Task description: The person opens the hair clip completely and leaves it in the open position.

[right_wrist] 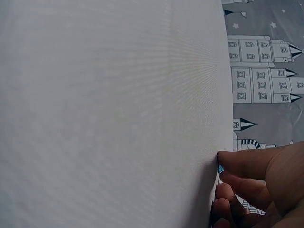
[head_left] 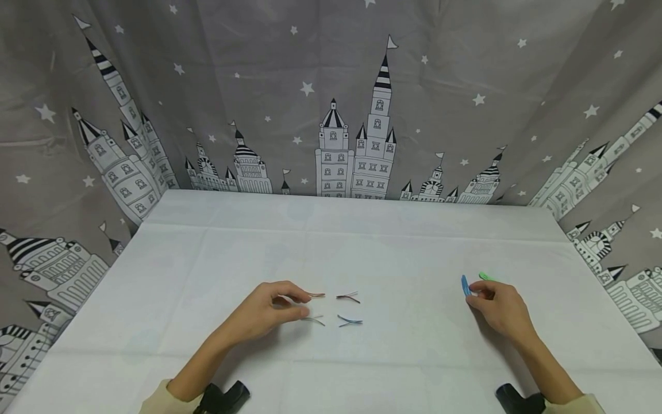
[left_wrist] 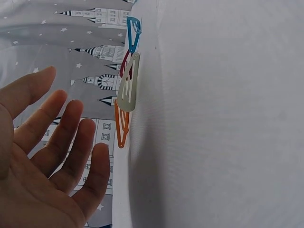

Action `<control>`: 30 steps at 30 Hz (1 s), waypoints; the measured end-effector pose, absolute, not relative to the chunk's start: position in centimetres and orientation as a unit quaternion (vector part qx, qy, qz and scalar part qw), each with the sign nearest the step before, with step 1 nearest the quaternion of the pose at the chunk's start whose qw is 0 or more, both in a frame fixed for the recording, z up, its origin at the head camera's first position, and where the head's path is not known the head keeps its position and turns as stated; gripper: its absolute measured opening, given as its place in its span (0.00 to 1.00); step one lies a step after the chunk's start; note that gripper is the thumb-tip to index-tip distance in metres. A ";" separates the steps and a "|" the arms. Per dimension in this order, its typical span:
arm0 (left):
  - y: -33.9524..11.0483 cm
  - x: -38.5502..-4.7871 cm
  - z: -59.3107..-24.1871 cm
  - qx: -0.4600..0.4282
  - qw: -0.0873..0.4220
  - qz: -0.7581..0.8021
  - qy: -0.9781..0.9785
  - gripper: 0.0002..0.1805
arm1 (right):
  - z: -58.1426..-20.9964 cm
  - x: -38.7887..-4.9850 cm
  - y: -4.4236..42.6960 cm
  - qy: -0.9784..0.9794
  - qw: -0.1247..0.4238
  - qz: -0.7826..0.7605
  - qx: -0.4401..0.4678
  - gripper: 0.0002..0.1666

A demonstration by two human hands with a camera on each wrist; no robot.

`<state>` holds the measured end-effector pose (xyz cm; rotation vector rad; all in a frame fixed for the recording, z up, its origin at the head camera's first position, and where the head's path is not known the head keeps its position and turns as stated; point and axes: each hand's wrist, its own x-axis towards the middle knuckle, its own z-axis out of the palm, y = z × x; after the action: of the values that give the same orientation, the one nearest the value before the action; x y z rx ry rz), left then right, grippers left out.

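Note:
Several snap hair clips lie on the white cloth. By the left hand are an orange hair clip and a pale grey hair clip; in the left wrist view its fingers are spread and hold nothing. Just beyond them are a dark red hair clip and a blue hair clip, both bent into a crossed shape. On the right, the right hand pinches another blue hair clip between thumb and fingers, low at the cloth. Behind those fingers a green hair clip is partly hidden.
A white cloth with fold creases covers the table. Behind and at both sides hangs a grey curtain printed with castles and stars. Black wrist devices show below both hands.

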<state>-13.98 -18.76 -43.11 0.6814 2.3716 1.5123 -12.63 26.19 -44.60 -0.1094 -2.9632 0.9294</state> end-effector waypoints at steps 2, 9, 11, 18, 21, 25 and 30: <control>-18.7 -13.9 -43.2 0.234 0.122 0.515 0.816 0.14 | -44.7 -12.6 26.2 -0.953 0.016 0.298 -0.039 0.18; -18.7 -13.4 -43.5 0.235 0.116 0.511 0.818 0.13 | -45.2 -12.5 26.3 -0.954 0.025 0.299 -0.029 0.14; -18.7 -13.3 -43.6 0.236 0.114 0.512 0.818 0.13 | -45.3 -12.5 26.3 -0.953 0.028 0.302 -0.026 0.11; -18.6 -13.1 -43.8 0.234 0.112 0.508 0.822 0.12 | -45.5 -12.3 26.4 -0.949 0.026 0.313 -0.028 0.09; -18.6 -13.0 -43.8 0.234 0.114 0.507 0.822 0.12 | -45.4 -12.2 26.4 -0.948 0.026 0.315 -0.029 0.10; -18.8 -12.9 -43.9 0.239 0.115 0.506 0.821 0.12 | -45.5 -12.0 26.3 -0.948 0.027 0.317 -0.029 0.11; -18.9 -12.9 -44.1 0.243 0.116 0.508 0.818 0.13 | -45.7 -11.8 26.2 -0.946 0.020 0.321 -0.037 0.09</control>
<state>-12.88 -18.88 -44.09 0.7116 2.3951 1.4885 -11.85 26.19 -45.66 -0.1145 -2.9349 0.9960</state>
